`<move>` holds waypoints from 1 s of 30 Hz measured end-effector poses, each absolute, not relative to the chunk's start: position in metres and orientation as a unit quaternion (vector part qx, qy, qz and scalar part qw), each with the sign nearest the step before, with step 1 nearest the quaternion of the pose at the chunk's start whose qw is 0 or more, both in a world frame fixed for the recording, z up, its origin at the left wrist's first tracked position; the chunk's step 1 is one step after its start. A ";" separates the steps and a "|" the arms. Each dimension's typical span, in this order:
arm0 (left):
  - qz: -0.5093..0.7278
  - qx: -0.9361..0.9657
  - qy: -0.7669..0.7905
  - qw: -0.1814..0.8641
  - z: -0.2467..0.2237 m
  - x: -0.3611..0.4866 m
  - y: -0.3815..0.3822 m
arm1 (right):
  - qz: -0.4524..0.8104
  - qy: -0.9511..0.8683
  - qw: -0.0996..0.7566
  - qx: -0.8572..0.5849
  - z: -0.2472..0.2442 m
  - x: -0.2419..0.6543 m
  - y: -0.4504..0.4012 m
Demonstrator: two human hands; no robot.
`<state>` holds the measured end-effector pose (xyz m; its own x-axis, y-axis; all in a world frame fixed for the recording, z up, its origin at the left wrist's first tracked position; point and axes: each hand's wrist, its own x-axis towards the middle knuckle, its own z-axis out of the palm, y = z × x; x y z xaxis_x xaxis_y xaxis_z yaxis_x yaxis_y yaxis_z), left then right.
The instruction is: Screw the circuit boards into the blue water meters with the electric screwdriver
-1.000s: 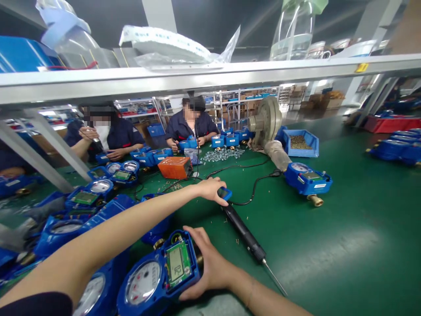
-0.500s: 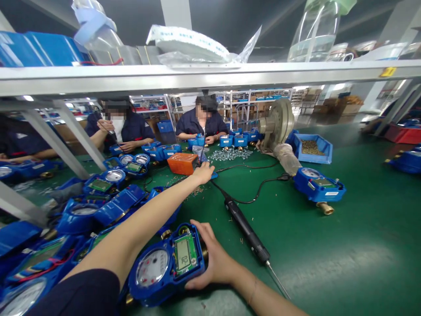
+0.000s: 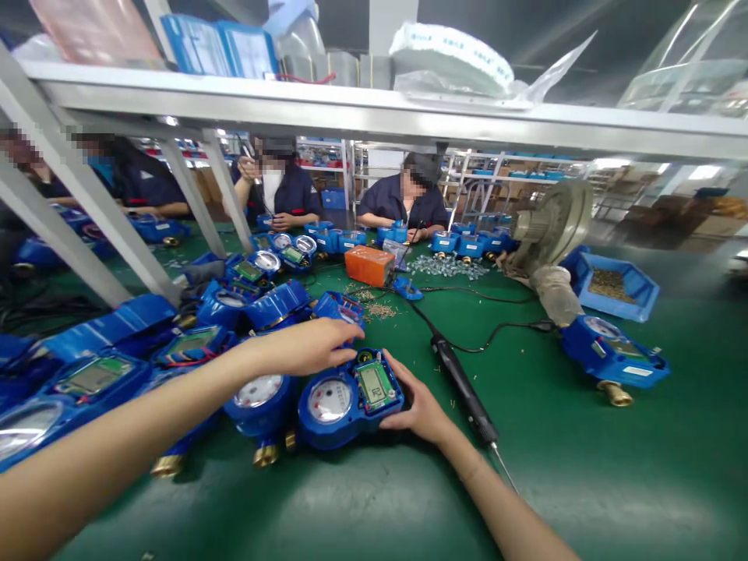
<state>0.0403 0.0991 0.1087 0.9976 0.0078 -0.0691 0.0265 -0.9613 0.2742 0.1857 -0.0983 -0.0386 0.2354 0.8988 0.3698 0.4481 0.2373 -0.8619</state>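
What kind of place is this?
Probably a factory making water meters: blue meters crowd the green workbench, an electric screwdriver lies there, and workers in matching uniforms sit along it.

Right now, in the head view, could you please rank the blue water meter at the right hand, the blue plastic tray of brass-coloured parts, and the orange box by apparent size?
1. Blue water meter, though nearness to the camera may inflate it.
2. Blue plastic tray.
3. Orange box.

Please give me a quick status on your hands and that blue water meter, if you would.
Right hand holding blue water meter by its edge. Left hand empty, above nearby meters. Electric screwdriver lying beside right hand.
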 end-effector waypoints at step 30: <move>0.320 0.890 0.286 0.156 -0.058 -0.059 -0.038 | 0.247 -0.282 0.443 -0.814 0.016 0.259 -0.131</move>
<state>-0.0591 -0.0381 -0.0582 0.6312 0.6083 0.4811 0.4090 -0.7882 0.4599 0.2589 -0.1307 0.0156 0.7181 0.6790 -0.1528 0.2405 -0.4481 -0.8610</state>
